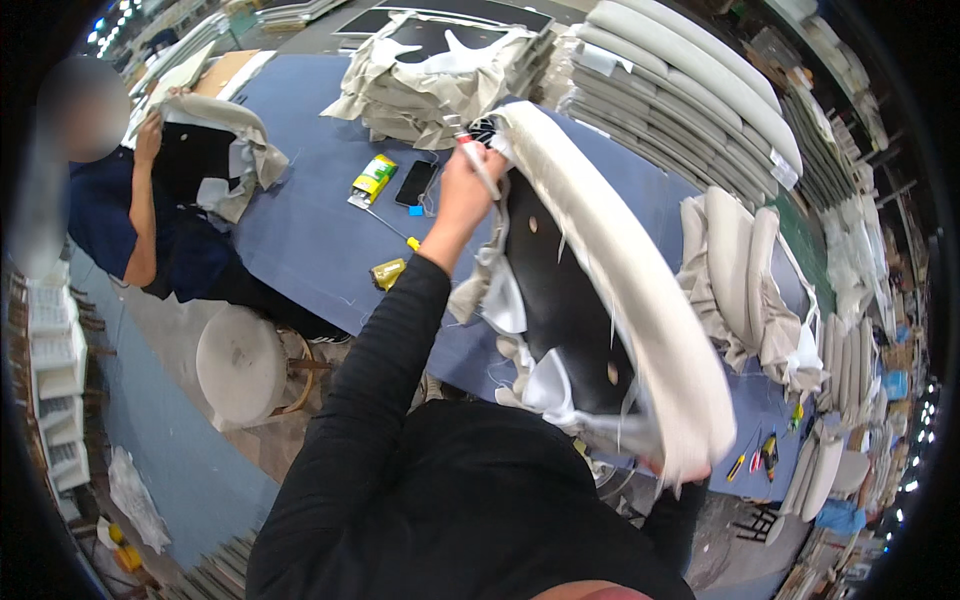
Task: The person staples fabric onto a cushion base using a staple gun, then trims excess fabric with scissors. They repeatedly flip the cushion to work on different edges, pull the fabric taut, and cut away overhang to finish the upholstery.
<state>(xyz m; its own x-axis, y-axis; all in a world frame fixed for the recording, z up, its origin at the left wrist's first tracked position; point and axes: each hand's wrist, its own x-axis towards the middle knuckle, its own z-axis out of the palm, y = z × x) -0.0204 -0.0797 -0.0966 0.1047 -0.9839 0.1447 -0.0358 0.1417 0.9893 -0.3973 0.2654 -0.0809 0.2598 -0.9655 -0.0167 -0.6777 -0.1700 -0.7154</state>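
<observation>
The left hand (468,190) is closed around a slim red-and-white tool (483,168), perhaps a marker or cutter, though its small size makes the kind uncertain. That fist sits against the upper end of a cream upholstered backrest panel (605,270), which tilts across the front of the person, its black backing and loose fabric edges turned leftward. At the panel's lower end, only a sliver of the right hand (692,475) shows; the padding hides the rest, so I cannot tell how far its fingers are closed.

The panel stands over the middle of the blue surface (300,230) and blocks the view of what lies beneath. Left of it on the surface are a black phone (416,184) with a cable, a green-and-yellow packet (374,177), a yellow-handled screwdriver (412,243) and a yellow roll (388,273), this last near the left forearm. Beyond the left hand rises a pile of fabric-edged panels (425,90); to its right is a tall stack of pale cushions (675,95). More padded panels (735,265) crowd the right side, with hand tools (767,455) nearer the person. At far left, a co-worker (110,215) handles another black-backed panel (190,160), and a round padded stool (238,365) stands on the floor.
</observation>
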